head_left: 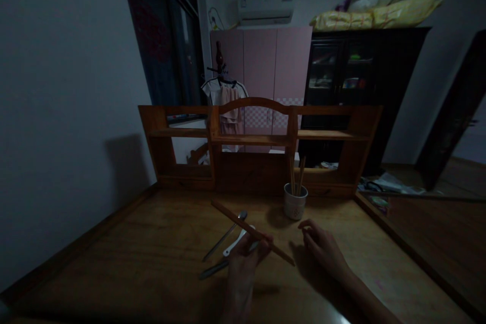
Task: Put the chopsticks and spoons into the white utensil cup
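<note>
My left hand (245, 258) is closed around a wooden chopstick (231, 215), which slants across above the table. Under and beside that hand lie a metal spoon (224, 238), a small white spoon-like utensil (232, 248) and a grey utensil handle (213, 269) whose far end my hand hides. To the right, my right hand (321, 243) hovers with loosely bent fingers and nothing visible in them. Just beyond its fingertips stands a white cup (295, 208), with several wooden chopsticks (298, 177) upright in it.
A wooden shelf unit (250, 139) runs along the back of the wooden table (152, 243). A wall (76, 111) borders the left side, and a raised wooden edge (410, 253) the right. Behind are pink cabinets (260, 61), a dark cabinet (341, 101) and hanging clothes (230, 96).
</note>
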### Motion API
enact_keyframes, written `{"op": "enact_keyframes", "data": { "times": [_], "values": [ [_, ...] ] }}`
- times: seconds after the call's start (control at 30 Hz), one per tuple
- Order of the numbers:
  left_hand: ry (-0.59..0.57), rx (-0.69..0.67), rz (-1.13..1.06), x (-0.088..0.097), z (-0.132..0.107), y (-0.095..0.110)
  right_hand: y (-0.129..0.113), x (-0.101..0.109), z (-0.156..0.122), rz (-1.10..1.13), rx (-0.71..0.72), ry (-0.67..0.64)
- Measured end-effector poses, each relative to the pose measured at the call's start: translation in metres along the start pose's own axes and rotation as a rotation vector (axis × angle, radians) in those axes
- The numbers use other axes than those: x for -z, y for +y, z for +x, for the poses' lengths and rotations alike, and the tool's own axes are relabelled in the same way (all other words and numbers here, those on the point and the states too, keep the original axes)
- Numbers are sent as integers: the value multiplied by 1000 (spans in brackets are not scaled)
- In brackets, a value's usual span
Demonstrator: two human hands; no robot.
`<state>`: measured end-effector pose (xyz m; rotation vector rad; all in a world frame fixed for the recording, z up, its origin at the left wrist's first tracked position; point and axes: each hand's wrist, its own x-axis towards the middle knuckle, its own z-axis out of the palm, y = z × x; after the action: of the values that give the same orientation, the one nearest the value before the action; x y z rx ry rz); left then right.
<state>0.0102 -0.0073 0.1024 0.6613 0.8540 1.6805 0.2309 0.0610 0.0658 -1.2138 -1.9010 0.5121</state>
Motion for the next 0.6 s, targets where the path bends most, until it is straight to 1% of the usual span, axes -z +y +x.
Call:
{"op": "enact_keyframes", "data": {
  "times": [0.07, 0.2, 0.33, 0.47, 0.6],
  "values": [
    [-26, 8, -18, 3, 2, -2, -1, 0, 0, -5, -3, -2],
    [-134, 11, -13, 9, 4, -7, -1, 1, 0, -17, -6, -2],
    [-202, -8, -13, 8, -2, -4, 3, 0, 0, -8, 0, 0],
    [-185, -17, -31, 3, -10, 3, 6, -1, 0, -3, 23, -17],
    [-135, 2, -11, -1, -12, 6, 9, -3, 1, -5, 33, -36]
  ]
}}
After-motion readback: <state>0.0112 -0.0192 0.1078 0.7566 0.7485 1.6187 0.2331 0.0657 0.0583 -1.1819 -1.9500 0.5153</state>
